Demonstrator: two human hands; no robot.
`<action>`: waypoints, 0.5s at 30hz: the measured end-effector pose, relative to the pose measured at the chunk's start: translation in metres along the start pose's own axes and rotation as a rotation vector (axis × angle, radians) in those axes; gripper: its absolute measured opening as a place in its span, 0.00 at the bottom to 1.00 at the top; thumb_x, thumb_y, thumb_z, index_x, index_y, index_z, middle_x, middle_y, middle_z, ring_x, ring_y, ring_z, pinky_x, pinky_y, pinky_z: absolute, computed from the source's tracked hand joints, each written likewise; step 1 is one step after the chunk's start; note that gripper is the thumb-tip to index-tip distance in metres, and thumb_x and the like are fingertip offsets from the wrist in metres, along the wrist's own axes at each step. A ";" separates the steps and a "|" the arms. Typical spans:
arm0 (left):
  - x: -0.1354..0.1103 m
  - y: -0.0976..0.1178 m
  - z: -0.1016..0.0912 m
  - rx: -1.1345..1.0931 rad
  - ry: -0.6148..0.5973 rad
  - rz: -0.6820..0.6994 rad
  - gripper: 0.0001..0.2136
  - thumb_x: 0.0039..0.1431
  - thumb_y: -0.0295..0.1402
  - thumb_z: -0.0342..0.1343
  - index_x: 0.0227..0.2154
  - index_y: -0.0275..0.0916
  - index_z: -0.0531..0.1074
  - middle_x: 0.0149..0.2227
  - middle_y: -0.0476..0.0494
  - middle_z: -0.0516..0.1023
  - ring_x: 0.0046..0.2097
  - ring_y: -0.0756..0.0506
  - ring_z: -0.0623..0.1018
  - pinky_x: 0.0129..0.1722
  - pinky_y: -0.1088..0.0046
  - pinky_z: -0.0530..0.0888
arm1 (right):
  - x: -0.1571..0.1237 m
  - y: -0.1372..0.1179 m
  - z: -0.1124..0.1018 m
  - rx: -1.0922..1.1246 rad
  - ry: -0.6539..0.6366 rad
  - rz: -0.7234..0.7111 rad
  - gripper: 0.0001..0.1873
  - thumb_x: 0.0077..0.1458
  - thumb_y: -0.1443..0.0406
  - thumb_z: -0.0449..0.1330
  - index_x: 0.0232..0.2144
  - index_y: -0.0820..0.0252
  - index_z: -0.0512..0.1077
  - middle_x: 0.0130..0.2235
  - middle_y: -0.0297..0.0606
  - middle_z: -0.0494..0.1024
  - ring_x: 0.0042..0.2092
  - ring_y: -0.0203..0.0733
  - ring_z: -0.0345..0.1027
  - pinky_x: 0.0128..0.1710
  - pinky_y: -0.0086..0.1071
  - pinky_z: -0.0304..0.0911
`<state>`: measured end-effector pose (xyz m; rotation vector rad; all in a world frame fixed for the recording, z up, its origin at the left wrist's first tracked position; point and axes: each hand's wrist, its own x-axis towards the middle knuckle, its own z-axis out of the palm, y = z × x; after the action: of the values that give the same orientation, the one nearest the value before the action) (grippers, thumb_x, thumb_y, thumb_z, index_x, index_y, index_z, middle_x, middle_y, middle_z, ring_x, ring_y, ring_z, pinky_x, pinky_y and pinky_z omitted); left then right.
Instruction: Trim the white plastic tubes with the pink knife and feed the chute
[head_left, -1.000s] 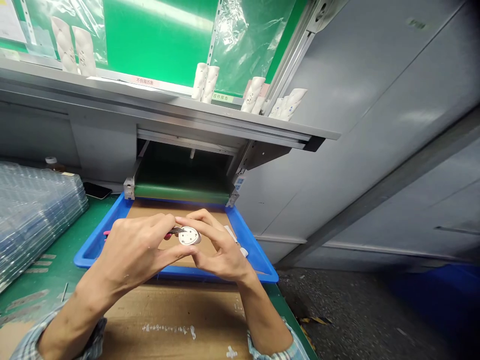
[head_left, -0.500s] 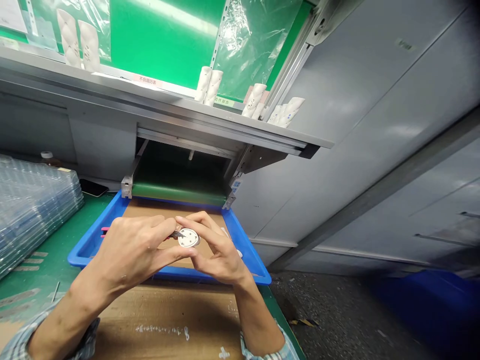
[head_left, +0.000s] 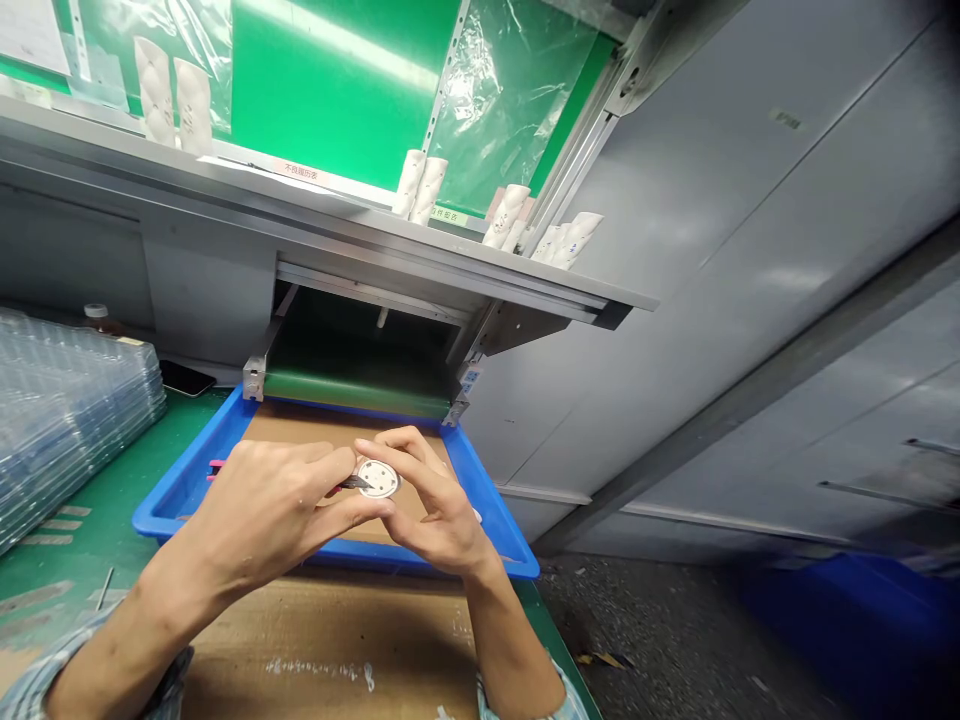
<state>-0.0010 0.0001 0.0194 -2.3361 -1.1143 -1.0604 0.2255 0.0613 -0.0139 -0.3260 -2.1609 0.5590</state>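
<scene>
Over the blue tray, my left hand [head_left: 274,500] is closed on a slim tool [head_left: 352,483] with a dark pointed tip; a pink end [head_left: 215,469] sticks out behind the hand, and most of the tool is hidden. My right hand [head_left: 439,510] grips a small white round part [head_left: 381,480] between thumb and fingers. Its flat end, with several small dark holes or dots, faces me. The tool's tip touches or lies just over the left side of that face. My left thumb reaches under the part, close to my right thumb.
The blue tray [head_left: 491,500] has cardboard inside and sits below a green conveyor belt [head_left: 352,390]. Stacked clear plastic trays [head_left: 75,420] and a phone [head_left: 186,378] lie at left. White twisted tubes [head_left: 427,190] stand on the shelf above. Cardboard [head_left: 322,640] covers the front.
The white part has turned slightly, its holed face now fuller towards me. The tool tip has shifted a little lower on it. Both hands keep their grip; the camera view moved slightly.
</scene>
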 end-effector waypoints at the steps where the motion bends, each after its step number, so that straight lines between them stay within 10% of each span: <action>1: 0.000 0.000 0.000 -0.005 0.004 -0.002 0.28 0.82 0.52 0.38 0.30 0.43 0.70 0.24 0.54 0.79 0.22 0.49 0.76 0.24 0.68 0.59 | 0.000 0.000 -0.001 0.013 -0.007 0.004 0.27 0.73 0.62 0.61 0.71 0.50 0.70 0.54 0.45 0.75 0.52 0.46 0.73 0.52 0.39 0.76; 15: -0.001 0.000 0.001 -0.003 -0.056 -0.074 0.24 0.79 0.53 0.48 0.34 0.43 0.76 0.27 0.53 0.83 0.25 0.45 0.81 0.24 0.66 0.63 | 0.004 -0.002 -0.007 0.115 -0.102 0.018 0.25 0.79 0.55 0.52 0.71 0.52 0.70 0.51 0.43 0.83 0.46 0.45 0.76 0.51 0.42 0.75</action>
<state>-0.0013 -0.0001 0.0179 -2.3566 -1.2302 -1.0279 0.2283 0.0627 -0.0065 -0.2590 -2.2144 0.7210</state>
